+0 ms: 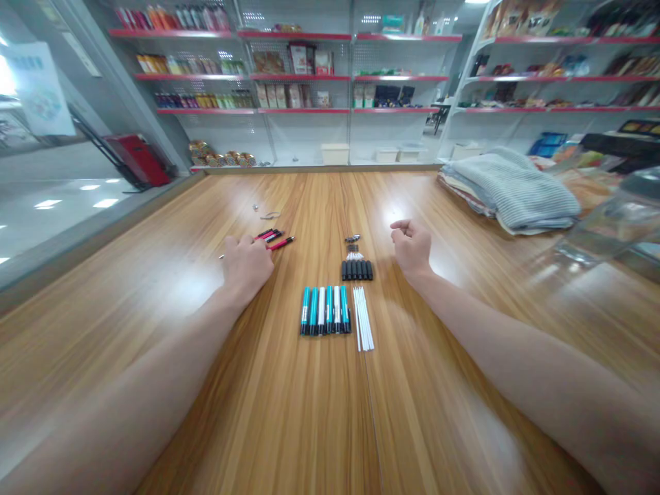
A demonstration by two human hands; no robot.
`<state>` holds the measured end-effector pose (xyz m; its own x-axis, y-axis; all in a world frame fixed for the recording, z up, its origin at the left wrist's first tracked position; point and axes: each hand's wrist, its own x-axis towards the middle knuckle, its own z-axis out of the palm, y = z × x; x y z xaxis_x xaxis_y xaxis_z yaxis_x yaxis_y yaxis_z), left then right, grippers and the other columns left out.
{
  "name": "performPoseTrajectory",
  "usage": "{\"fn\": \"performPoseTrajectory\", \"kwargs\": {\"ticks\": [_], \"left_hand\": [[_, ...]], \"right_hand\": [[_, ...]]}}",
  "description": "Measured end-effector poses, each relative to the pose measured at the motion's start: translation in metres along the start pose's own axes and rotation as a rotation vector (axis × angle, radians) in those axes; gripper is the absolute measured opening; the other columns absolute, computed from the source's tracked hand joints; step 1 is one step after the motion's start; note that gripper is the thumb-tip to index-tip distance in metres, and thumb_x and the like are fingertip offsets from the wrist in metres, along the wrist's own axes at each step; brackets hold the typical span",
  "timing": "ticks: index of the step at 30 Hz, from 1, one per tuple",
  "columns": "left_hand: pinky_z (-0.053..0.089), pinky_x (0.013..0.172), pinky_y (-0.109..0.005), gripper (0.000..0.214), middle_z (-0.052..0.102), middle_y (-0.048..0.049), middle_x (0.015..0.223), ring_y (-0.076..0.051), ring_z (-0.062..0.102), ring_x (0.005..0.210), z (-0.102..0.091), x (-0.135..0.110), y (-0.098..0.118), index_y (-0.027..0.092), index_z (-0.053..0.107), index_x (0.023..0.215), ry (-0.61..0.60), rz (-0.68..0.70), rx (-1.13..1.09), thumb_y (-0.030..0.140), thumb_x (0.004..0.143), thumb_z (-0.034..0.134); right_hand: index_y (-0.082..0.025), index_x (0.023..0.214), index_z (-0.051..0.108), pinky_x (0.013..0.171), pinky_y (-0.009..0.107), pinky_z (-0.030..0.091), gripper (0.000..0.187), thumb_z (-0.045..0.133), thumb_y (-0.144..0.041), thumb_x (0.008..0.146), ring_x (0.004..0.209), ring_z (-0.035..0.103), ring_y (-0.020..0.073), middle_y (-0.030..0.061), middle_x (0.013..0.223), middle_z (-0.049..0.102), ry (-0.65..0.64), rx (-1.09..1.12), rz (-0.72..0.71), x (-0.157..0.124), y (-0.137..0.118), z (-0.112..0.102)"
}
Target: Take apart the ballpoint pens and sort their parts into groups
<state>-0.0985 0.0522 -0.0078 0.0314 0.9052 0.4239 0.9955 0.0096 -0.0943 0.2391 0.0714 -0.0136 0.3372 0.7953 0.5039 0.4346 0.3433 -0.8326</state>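
Observation:
My left hand [247, 265] rests at the left of the table, its fingers curled down over a small group of pink and black pens [281, 244]. The pens stick out past its right side, and a small silver tip shows at its left; its fingertips are hidden. My right hand [413, 249] is loosely curled above the table with nothing visible in it. Between the hands stand sorted pen parts: a row of black grips [357, 270], turquoise and white pen barrels [326, 311], white refill tubes [364, 320], small white pieces [355, 256] and small metal parts [353, 238].
A small bent strip [271, 216] and a tiny metal bit [255, 207] lie beyond my left hand. Folded striped cloth [510, 185] and a clear jar [601, 213] sit at the right. Stocked shelves [299, 78] line the back, and a red cart [139, 159] stands at the left.

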Motion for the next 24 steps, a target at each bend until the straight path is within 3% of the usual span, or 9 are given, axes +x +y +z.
{"fn": "performPoseTrajectory", "kwargs": {"ticks": [2, 5, 9, 11, 13, 15, 18, 24], "left_hand": [[0.036, 0.085, -0.044, 0.031, 0.061, -0.0163, 0.093, -0.029, 0.052, 0.090, -0.004, -0.002, 0.002, 0.012, 0.067, 0.092, 0.023, 0.049, -0.020, 0.030, 0.089, 0.043], [0.035, 0.081, -0.042, 0.026, 0.063, -0.0150, 0.096, -0.030, 0.050, 0.094, -0.019, -0.010, 0.019, 0.013, 0.064, 0.097, 0.188, 0.134, -0.092, 0.028, 0.091, 0.044], [0.030, 0.085, -0.043, 0.018, 0.066, -0.0091, 0.092, -0.029, 0.047, 0.102, -0.046, -0.030, 0.054, 0.018, 0.063, 0.096, 0.360, 0.410, -0.233, 0.025, 0.093, 0.047], [0.028, 0.089, -0.043, 0.013, 0.067, -0.0068, 0.092, -0.026, 0.048, 0.101, -0.055, -0.040, 0.067, 0.020, 0.063, 0.097, 0.395, 0.518, -0.293, 0.023, 0.091, 0.051], [0.027, 0.090, -0.044, 0.016, 0.068, -0.0054, 0.093, -0.025, 0.048, 0.101, -0.062, -0.048, 0.074, 0.023, 0.063, 0.102, 0.438, 0.585, -0.324, 0.020, 0.090, 0.054], [0.027, 0.089, -0.043, 0.022, 0.067, -0.0054, 0.097, -0.024, 0.048, 0.100, -0.066, -0.053, 0.076, 0.025, 0.062, 0.109, 0.504, 0.595, -0.328, 0.018, 0.089, 0.055], [0.030, 0.085, -0.041, 0.027, 0.064, -0.0070, 0.096, -0.023, 0.048, 0.095, -0.070, -0.055, 0.076, 0.028, 0.062, 0.112, 0.598, 0.525, -0.327, 0.021, 0.086, 0.059], [0.038, 0.077, -0.034, 0.035, 0.058, -0.0042, 0.080, -0.018, 0.048, 0.078, -0.065, -0.052, 0.074, 0.020, 0.057, 0.120, 0.554, 0.531, -0.445, 0.020, 0.085, 0.061]], "right_hand": [[-0.015, 0.086, 0.062, 0.055, 0.025, 0.038, 0.018, 0.048, -0.019, 0.075, 0.055, 0.048, 0.0121, -0.0020, 0.061, 0.051, -0.017, -0.029, -0.093, -0.005, -0.009, -0.002], [-0.016, 0.101, 0.061, 0.055, 0.026, 0.039, 0.023, 0.049, -0.020, 0.081, 0.055, 0.046, 0.0118, -0.0007, 0.068, 0.053, -0.138, -0.096, -0.307, -0.018, -0.030, -0.006], [-0.019, 0.124, 0.053, 0.070, 0.031, 0.047, 0.043, 0.060, -0.027, 0.082, 0.082, 0.056, 0.0185, 0.0086, 0.102, 0.060, -0.309, -0.196, -0.661, -0.041, -0.061, -0.006], [-0.019, 0.116, 0.057, 0.072, 0.030, 0.046, 0.033, 0.059, -0.029, 0.085, 0.086, 0.057, 0.0194, 0.0075, 0.095, 0.062, -0.391, -0.240, -0.780, -0.053, -0.071, -0.005], [-0.019, 0.098, 0.062, 0.068, 0.029, 0.044, 0.014, 0.057, -0.027, 0.088, 0.075, 0.057, 0.0170, 0.0045, 0.080, 0.063, -0.420, -0.275, -0.872, -0.063, -0.076, -0.002], [-0.017, 0.089, 0.062, 0.065, 0.028, 0.043, 0.010, 0.056, -0.025, 0.090, 0.069, 0.056, 0.0154, 0.0039, 0.073, 0.062, -0.386, -0.278, -0.879, -0.071, -0.077, 0.000], [-0.017, 0.091, 0.061, 0.066, 0.027, 0.044, 0.008, 0.057, -0.023, 0.090, 0.070, 0.059, 0.0145, 0.0043, 0.076, 0.065, -0.324, -0.213, -0.841, -0.078, -0.080, 0.001], [-0.017, 0.099, 0.062, 0.067, 0.026, 0.047, 0.011, 0.058, -0.016, 0.088, 0.075, 0.063, 0.0145, 0.0043, 0.084, 0.068, -0.262, -0.119, -0.769, -0.081, -0.084, -0.001]]}}
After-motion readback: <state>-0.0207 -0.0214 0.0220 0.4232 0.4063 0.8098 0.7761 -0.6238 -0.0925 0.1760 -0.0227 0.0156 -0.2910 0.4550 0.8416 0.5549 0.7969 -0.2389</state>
